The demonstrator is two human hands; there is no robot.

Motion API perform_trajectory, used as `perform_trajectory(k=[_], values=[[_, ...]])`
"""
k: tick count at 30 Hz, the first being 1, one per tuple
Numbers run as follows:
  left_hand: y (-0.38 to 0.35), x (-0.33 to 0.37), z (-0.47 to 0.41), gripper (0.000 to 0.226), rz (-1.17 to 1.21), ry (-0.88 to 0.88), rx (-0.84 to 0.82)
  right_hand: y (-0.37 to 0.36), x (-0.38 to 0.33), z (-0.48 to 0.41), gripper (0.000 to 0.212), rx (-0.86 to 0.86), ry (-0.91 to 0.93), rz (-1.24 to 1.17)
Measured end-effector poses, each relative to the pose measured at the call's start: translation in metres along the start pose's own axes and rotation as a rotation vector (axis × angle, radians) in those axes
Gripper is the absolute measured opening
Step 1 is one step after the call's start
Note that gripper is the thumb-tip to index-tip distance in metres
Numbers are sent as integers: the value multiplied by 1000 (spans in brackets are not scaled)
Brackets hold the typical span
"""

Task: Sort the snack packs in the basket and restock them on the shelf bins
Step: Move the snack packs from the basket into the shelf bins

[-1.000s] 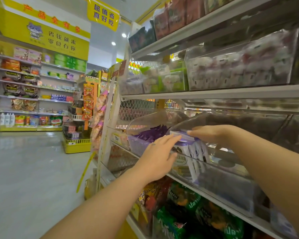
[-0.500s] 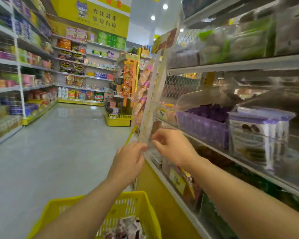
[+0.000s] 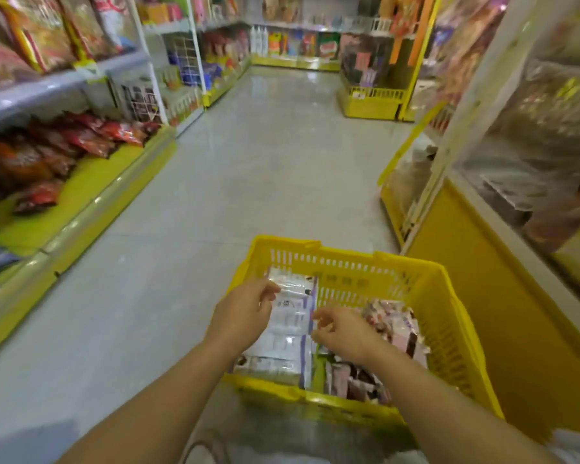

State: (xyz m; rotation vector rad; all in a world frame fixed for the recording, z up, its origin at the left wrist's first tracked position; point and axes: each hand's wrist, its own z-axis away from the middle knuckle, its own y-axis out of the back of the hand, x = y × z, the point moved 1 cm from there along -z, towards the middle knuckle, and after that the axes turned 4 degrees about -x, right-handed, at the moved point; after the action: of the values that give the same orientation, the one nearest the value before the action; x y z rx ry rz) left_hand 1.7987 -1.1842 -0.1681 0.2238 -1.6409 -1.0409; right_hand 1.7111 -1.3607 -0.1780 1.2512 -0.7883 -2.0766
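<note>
This is a shop aisle with a shiny grey floor (image 3: 248, 162). On the left, red snack bags (image 3: 81, 135) lie on a low yellow shelf. In the middle, close to the person, stands the yellow basket (image 3: 449, 313). A moment ago both hands were up at the clear bins, and only a corner of the basket showed. Now the person looks down and both hands have come into the basket. I think one lot is put away and the next lot is being fetched, so the job is not done. The left hand (image 3: 245, 313) is at the left side of the basket. Its fingers curl on the edge of the white packs (image 3: 288, 329), which stand in a row there. The right hand (image 3: 345, 334) hangs just beside them. Its fingers are bent a little and apart, and I see nothing in them. Under it and to its right lie the pink packs (image 3: 392, 323) in a loose heap. The shelf bins (image 3: 533, 145) on the far right are very blurry, so I cannot tell what is in them. The words on the packs are too small to read. The arms hide the near part of the basket, and I cannot see its bottom.
</note>
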Motion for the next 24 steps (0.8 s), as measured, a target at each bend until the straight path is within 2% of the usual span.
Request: perform_trajectory(k=[2,5,6,9,13,15,17,20,22,24], values=[[-6,-14,6,25,-32,5,-34,-25,6,-10,57,-101,-63,-91],[-16,-29,11,24,-32,-1,-94,-51,11,-19,76,-185,-201,-349],[-19,-33,12,24,-23,-1,-104,-56,11,-22,76,-181,-233,-418],[-27,-39,12,26,2,4,-178,-62,8,-30,60,-88,-290,-571],[-33,-43,8,29,-1,25,-271,-65,3,-39,83,-98,-323,-637],[-32,-44,6,30,29,38,-270,-64,-2,-38,76,-135,-341,-651],[-31,-45,6,31,66,47,-282,-61,-10,-38,58,-142,-313,-677],[-22,-44,3,34,194,63,-266,-42,-21,-45,37,3,-255,-756],[-12,-40,2,54,314,80,-226,-19,-26,-52,29,97,-251,-868],[-4,-35,-1,80,245,10,-190,0,-31,-56,27,124,-219,-980]])
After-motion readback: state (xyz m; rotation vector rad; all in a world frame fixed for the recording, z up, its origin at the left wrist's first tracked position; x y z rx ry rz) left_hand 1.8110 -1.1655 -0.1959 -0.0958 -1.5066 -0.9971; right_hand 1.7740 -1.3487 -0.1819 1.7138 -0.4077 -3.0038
